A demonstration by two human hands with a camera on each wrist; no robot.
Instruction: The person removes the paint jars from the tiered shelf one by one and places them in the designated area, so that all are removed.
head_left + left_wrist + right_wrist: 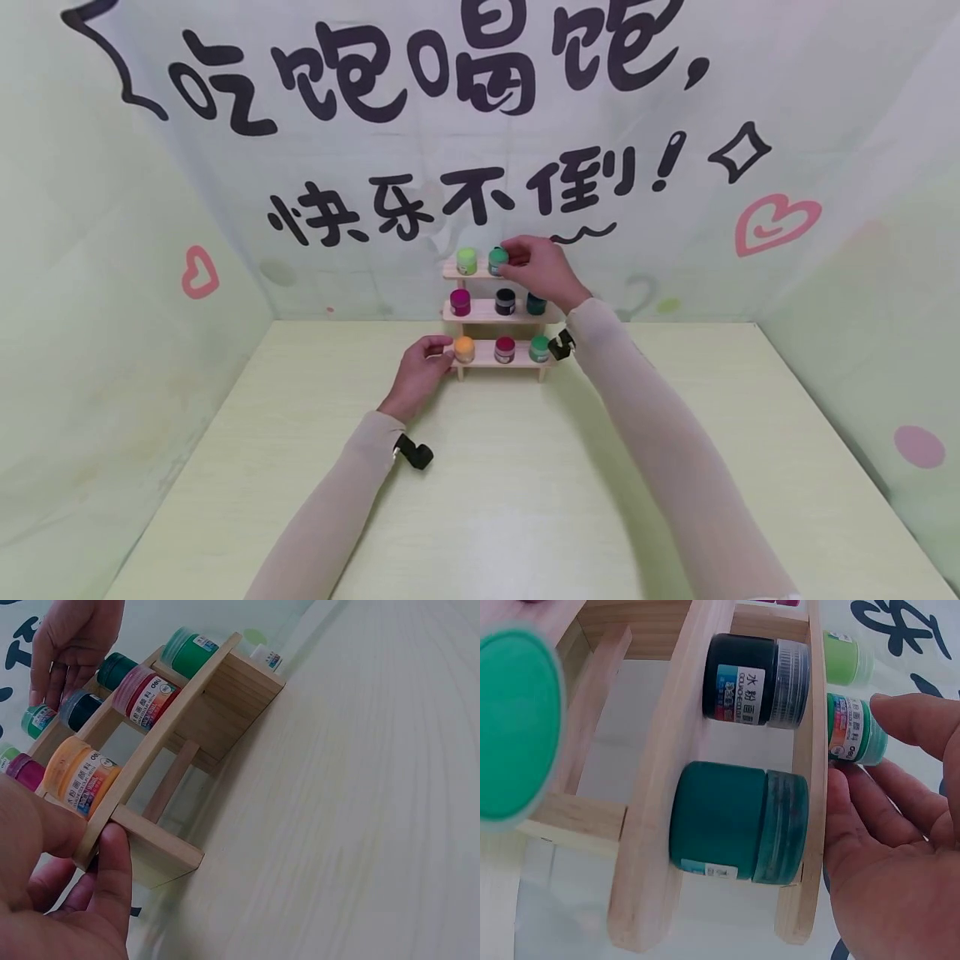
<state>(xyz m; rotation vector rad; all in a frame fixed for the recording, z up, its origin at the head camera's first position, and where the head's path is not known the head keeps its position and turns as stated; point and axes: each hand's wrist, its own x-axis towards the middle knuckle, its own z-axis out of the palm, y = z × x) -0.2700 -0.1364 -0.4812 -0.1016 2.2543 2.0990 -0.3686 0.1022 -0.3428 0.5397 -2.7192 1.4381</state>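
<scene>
A three-tier wooden rack (491,311) with several small paint jars stands at the back of the table. My left hand (422,373) grips the left end of its lowest plank, thumb above and fingers below, beside an orange paint jar (79,778). On the top tier, my right hand (546,268) pinches a green paint jar (849,729) between thumb and fingers. A light green jar (467,261) sits to its left. The middle tier bears a magenta jar (461,302), a black jar (756,681) and a dark teal jar (739,823).
The lowest tier also carries a red jar (505,350) and a green jar (539,348). Close behind the rack hangs a printed wall cloth (360,275). A small white labelled item (266,657) shows past the rack's end. Pale tabletop (480,483) spreads in front.
</scene>
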